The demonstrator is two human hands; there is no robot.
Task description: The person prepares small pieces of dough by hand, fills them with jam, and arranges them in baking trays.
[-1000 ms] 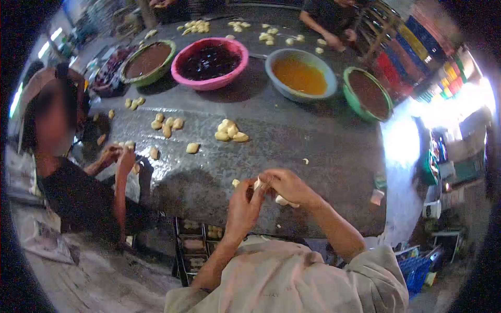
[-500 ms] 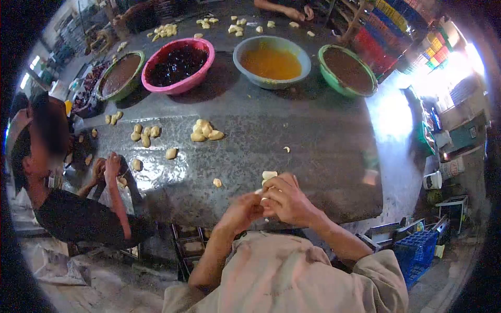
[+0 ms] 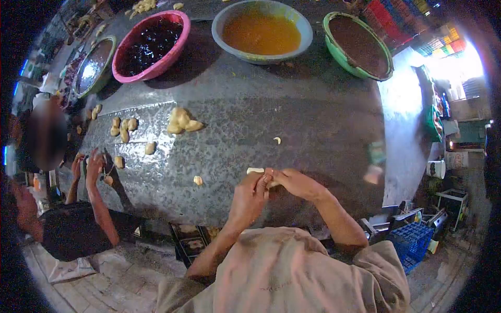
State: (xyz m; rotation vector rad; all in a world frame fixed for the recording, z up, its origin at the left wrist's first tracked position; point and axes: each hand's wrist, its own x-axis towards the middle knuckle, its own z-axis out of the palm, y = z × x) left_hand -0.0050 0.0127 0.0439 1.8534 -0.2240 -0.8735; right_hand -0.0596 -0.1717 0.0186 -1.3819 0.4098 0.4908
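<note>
Head view, near row, left to right. Far left, a co-worker's hands (image 3: 87, 166) are raised together at the table (image 3: 302, 115) edge; they are not yours. Just past them are scattered lumps (image 3: 123, 129), then a pile (image 3: 181, 121) of pale yellow pieces, well apart from your hands. One crumb (image 3: 198, 180) sits alone on the table, near your left hand and to its left.

Your left hand (image 3: 249, 197) comes up from the near edge, fingers bunched, tips pressed onto a dough bit (image 3: 270, 183). Your right hand (image 3: 296, 183) meets it from the right, thumb and forefingers closed on the same bit. Both hands pinch it and the fingertips touch across it, so neither hand is nearer. The bit sits between the two sets of tips, above the table's near edge, mid-frame.

A pale strip (image 3: 255, 170) shows just beyond your left fingertips, with its long axis running left to right. You cannot tell whether it joins the pinched bit or lies loose on the table.

The dough looks off-white, soft and matte, and your fingers hide most of it.

A small curl (image 3: 277, 140) lies beyond your hands, apart from them.

Far row, same order: a pink bowl (image 3: 156, 69) of dark filling, a grey bowl (image 3: 261, 58) of orange liquid, a green bowl (image 3: 360, 70) of brown paste.
</note>
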